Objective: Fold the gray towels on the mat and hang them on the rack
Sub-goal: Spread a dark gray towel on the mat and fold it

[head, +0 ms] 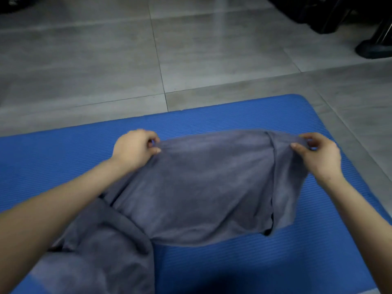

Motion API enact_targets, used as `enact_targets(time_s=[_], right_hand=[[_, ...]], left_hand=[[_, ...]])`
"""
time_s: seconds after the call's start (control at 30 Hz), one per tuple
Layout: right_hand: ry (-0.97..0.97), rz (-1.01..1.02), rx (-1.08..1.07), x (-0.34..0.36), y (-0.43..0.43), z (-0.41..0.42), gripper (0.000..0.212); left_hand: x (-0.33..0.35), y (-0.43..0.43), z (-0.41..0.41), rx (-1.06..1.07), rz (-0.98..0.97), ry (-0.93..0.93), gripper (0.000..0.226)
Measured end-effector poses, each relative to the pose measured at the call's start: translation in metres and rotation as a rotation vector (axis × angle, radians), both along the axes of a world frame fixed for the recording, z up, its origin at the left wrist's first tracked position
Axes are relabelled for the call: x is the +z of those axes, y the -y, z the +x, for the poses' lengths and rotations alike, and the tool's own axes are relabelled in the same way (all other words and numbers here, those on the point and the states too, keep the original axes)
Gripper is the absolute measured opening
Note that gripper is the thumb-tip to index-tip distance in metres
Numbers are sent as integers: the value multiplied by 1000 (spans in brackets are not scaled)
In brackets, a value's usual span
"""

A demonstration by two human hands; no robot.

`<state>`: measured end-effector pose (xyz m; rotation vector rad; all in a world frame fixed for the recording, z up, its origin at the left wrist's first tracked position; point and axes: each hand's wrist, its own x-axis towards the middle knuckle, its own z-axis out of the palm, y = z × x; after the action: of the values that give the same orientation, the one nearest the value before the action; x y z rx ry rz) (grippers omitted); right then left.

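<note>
Head view, left hand [133, 148] and right hand [318, 154] pinching far corners of gray towel [201, 187], blue mat [275, 262] beneath

Dim, bluish light, pale glare streak on the floor tiles [222, 22], soft blur, wide-angle edge bending.

Head-worn view, downward, close over mat [254, 268]

Bare mat [265, 268] open at lower right, plus strips along the far edge & left of left hand [133, 149]. Towel [201, 187], pinched taut btwn left hand & right hand [318, 155], blocks the middle. Heap [101, 262] of gray cloth fills lower left, under left forearm. Floor [212, 60] beyond mat open; dark shapes [318, 13] & black base [373, 49] crowd top right.
</note>
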<state>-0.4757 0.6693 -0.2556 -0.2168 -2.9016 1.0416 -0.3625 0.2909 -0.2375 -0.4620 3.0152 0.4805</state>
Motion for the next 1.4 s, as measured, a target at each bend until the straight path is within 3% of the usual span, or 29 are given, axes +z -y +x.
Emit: enact_targets(time_s=[0.17, 0.3, 0.5, 0.57, 0.67, 0.73, 0.8, 0.9, 1.03, 1.1, 1.17, 1.23, 1.27, 1.37, 1.4], right_hand=[[-209, -81, -103, 39, 27, -62, 39], [-145, -255, 62, 33, 51, -67, 67], [92, 107, -3, -36, 17, 18, 62], [130, 213, -41, -60, 2, 48, 59], [154, 334, -21, -81, -11, 86, 79], [174, 410, 63, -92, -13, 96, 86], [196, 420, 127, -99, -10, 97, 81], [69, 197, 50, -100, 1, 94, 46], [-77, -426, -146, -62, 15, 90, 12], [-130, -664, -139, -40, 14, 80, 11], [-111, -769, -168, -24, 6, 64, 17], [-8, -699, -223, -11, -6, 48, 13], [66, -564, -240, -8, -15, 39, 8], [264, 141, -166, -6, -41, 31, 33], [286, 256, -119, -7, -45, 35, 42]], left_hand=[[29, -4, -63, 88, -92, -289, 20], [5, -13, -63, 228, -80, -293, 39], [-36, -39, 13, -125, -197, -186, 27], [-43, -44, 40, -220, -196, -183, 32], [-50, -55, 73, -308, -195, -143, 39], [-54, -61, 87, -341, -241, -38, 47], [-57, -64, 97, -360, -314, 108, 56], [-60, -62, 104, -381, -371, 192, 62], [-60, -45, 98, -428, -328, 41, 42], [-54, -32, 92, -395, -253, -44, 14], [-49, -18, 82, -313, -163, -57, 19], [-39, -5, 71, -153, -1, -8, 12], [-34, 0, 65, -58, 59, 45, 9], [-22, 8, 52, -5, -44, 202, 20], [-21, 4, 50, -45, -108, 192, 26]])
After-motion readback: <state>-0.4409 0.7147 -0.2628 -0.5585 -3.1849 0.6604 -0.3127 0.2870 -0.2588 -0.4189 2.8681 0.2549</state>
